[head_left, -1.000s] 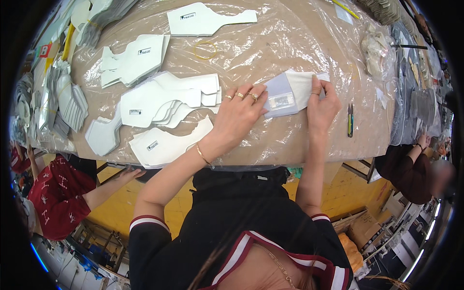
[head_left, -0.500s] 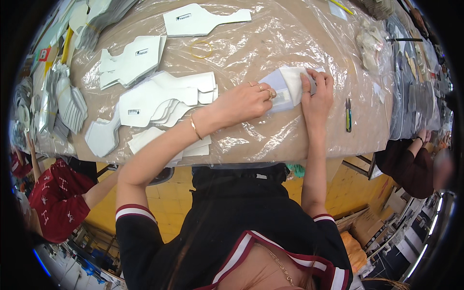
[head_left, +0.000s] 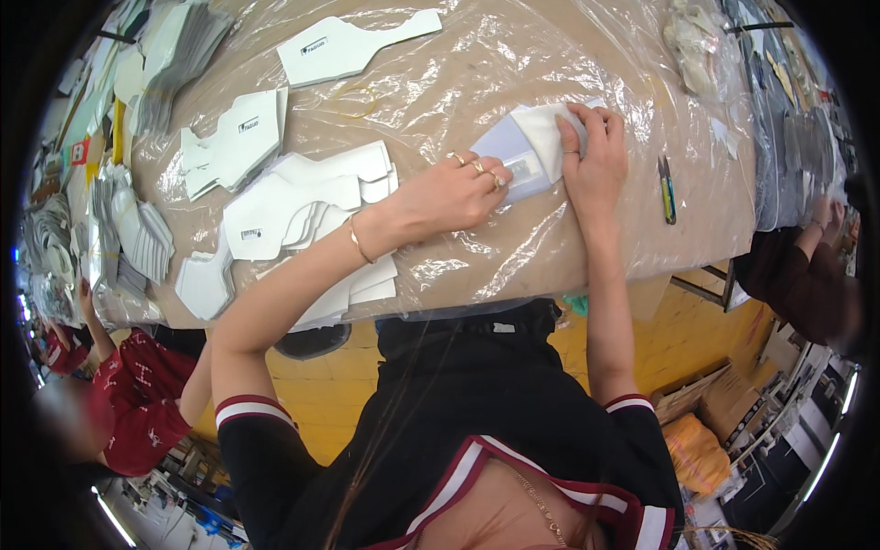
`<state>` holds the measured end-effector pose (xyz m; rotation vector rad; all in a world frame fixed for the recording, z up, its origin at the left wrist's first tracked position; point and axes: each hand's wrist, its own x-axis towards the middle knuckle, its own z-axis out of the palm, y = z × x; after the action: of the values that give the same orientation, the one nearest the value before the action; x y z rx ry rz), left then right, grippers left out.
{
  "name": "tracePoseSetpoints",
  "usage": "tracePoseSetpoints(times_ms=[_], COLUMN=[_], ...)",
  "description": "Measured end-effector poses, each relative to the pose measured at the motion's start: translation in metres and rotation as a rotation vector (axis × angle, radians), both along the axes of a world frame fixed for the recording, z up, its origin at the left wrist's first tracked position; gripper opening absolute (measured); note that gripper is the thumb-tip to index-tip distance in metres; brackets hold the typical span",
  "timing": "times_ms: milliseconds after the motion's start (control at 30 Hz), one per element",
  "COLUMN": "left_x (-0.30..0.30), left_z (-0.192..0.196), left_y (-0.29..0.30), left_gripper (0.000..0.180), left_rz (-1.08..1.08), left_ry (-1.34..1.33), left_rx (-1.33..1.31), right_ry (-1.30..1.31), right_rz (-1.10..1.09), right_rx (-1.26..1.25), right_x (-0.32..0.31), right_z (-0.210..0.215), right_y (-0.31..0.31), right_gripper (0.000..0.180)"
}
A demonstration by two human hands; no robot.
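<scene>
A pale lavender-and-white cut piece (head_left: 500, 140) lies on the plastic-covered table, right of the middle. Its upper right part is a white folded section, and a small whitish rectangular patch (head_left: 525, 169) shows near its lower edge. My right hand (head_left: 596, 151) grips the right end, thumb on top and fingers curled over the far edge. At the left side of the piece, my left hand (head_left: 458, 191) is closed with bent fingers; its fingertips are hidden, so what they pinch cannot be seen. Small snips (head_left: 666, 191) with yellow-green handles lie to the right of my right hand.
White cut-piece stacks (head_left: 293, 206) lie left of my hands, with another stack (head_left: 353, 46) farther back. Bundles of grey-white pieces (head_left: 174, 69) crowd the left edge. At right are a clear bag (head_left: 701, 46) and grey bundles (head_left: 779, 137). Other people work at both sides.
The whole view has shifted slightly. My left hand has drawn a little left and nearer, leaving the small patch more exposed. My right hand keeps its hold on the piece.
</scene>
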<state>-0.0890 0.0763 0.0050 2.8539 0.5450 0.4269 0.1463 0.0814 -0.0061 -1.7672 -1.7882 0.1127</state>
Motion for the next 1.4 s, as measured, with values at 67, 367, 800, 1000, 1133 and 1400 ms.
tracePoseSetpoints(times_ms=[67, 367, 800, 1000, 1133, 1400], left_x=[0.000, 0.001, 0.011, 0.012, 0.012, 0.012], left_z=[0.000, 0.008, -0.003, 0.000, -0.002, 0.003], left_y=[0.003, 0.011, 0.001, -0.023, -0.026, -0.027], left_gripper=[0.024, 0.018, 0.016, 0.028, 0.036, 0.039], left_rz=[0.035, 0.123, 0.276, 0.398, 0.348, 0.297], left_ry=[-0.103, -0.181, -0.381, -0.469, -0.314, -0.051], left_rx=[-0.148, -0.500, -0.495, -0.372, -0.217, -0.102], right_ry=[-0.003, 0.041, 0.148, 0.245, 0.176, 0.301], right_rz=[0.004, 0.033, 0.313, 0.197, 0.116, -0.326], right_rx=[0.012, 0.032, -0.121, -0.189, -0.143, 0.097], right_x=[0.000, -0.002, -0.035, -0.034, -0.034, 0.004], right_z=[-0.001, 0.008, 0.031, 0.030, 0.030, 0.036], right_y=[0.000, -0.001, -0.055, -0.050, -0.047, -0.041], right_gripper=[0.023, 0.029, 0.020, 0.009, 0.010, 0.012])
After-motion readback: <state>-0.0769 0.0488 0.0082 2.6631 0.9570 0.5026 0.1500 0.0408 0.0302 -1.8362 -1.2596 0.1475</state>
